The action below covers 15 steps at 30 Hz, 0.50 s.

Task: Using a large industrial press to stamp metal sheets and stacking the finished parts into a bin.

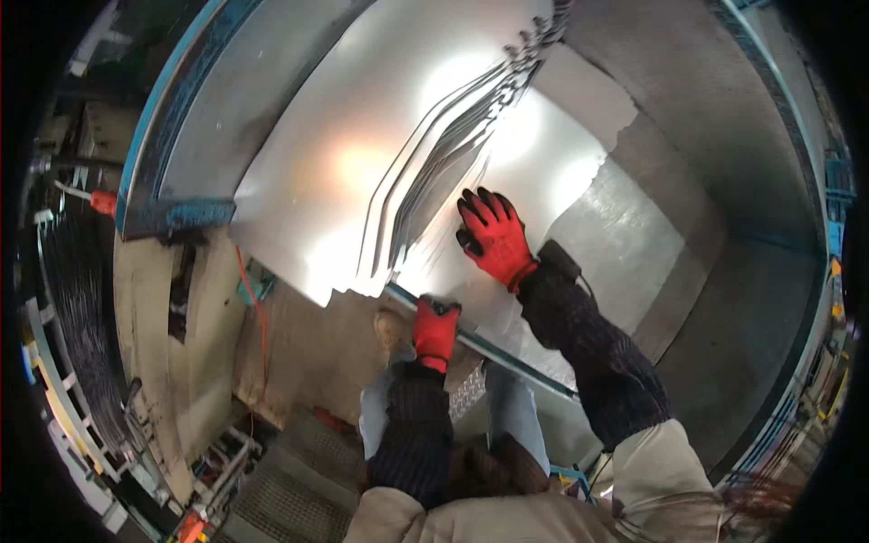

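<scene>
My left hand [436, 333], in a red glove with dark fingertips, is closed over the near rim [516, 364] of a large metal bin. Further in and to the right, my right hand [498, 237] is open, its gloved fingers spread. It is over a shiny metal sheet [552, 167] in the bin; whether it touches the sheet I cannot tell. Left of it leans a stack of bent metal panels [425, 176], their edges close together. The broad face of a bright panel [308, 163] fills the bin's left side.
The bin's blue-edged left wall [172, 118] and grey right wall [760, 136] enclose the sheets. A flatter sheet [625, 235] lies at the right. Outside, at left, are an orange cable [261, 317] and a row of dark thin strips [81, 308]. A textured mat [290, 480] covers the floor.
</scene>
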Available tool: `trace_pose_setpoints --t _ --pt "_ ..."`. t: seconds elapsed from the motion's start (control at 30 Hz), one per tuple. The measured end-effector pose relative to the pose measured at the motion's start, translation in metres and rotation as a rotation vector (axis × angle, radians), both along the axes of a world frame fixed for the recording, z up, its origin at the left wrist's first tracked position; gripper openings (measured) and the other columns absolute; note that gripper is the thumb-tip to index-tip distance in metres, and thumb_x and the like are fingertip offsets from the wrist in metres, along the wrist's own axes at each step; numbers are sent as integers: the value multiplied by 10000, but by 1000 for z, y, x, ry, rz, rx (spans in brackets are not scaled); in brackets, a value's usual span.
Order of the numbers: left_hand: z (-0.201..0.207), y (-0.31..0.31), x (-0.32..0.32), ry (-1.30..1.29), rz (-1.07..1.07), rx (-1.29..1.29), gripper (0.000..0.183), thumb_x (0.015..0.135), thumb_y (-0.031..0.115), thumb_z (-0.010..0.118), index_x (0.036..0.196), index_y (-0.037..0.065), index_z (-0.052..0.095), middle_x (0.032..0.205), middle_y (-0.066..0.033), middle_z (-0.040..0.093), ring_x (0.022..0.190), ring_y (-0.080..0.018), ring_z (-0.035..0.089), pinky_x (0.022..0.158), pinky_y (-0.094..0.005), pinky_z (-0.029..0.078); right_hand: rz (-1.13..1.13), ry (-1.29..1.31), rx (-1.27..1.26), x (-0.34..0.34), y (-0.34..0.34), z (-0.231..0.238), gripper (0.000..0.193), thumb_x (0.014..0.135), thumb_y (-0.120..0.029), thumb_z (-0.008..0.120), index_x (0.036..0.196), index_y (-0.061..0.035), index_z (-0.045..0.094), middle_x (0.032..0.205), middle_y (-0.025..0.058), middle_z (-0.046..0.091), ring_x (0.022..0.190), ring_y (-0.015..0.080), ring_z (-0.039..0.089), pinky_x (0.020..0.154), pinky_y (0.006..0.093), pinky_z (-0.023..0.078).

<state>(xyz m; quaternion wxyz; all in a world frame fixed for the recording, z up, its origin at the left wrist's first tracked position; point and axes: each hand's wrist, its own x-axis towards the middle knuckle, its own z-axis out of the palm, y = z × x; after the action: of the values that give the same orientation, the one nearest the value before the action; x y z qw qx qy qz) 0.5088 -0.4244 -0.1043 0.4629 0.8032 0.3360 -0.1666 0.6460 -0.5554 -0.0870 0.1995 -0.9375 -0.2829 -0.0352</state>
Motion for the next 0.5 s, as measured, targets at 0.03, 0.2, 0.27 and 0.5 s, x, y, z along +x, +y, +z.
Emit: trace_pose_setpoints --t 0.03,0.2,0.27,0.5 --pt "-3 1 2 2 21 -59 439 601 189 659 930 13 428 775 -138 551 737 -250 549 659 -336 423 -109 -25 117 0 -7 6 466 688 -233 528 1109 -65 420 1177 115 380 1103 315 319 914 420 246" --pt "-68 30 -38 -82 293 -325 328 626 78 641 874 1 441 750 -82 539 711 -164 535 632 -278 434 -719 18 146 -68 -52 -1 628 672 -292 572 1131 68 337 1148 264 348 1050 398 337 888 419 281" --pt "-73 23 -34 -156 309 -274 302 634 50 632 863 0 441 750 -77 536 713 -157 529 634 -272 430 -745 306 -105 -102 -54 -29 783 682 -451 508 1181 91 246 1214 279 261 1123 412 249 935 461 182" --pt "-29 14 -9 -400 137 -28 265 657 -23 593 883 -1 456 799 -58 532 700 -153 498 685 -261 408 -754 273 -146 -96 2 -19 830 655 -493 497 1173 103 239 1213 303 240 1146 427 193 947 476 139"
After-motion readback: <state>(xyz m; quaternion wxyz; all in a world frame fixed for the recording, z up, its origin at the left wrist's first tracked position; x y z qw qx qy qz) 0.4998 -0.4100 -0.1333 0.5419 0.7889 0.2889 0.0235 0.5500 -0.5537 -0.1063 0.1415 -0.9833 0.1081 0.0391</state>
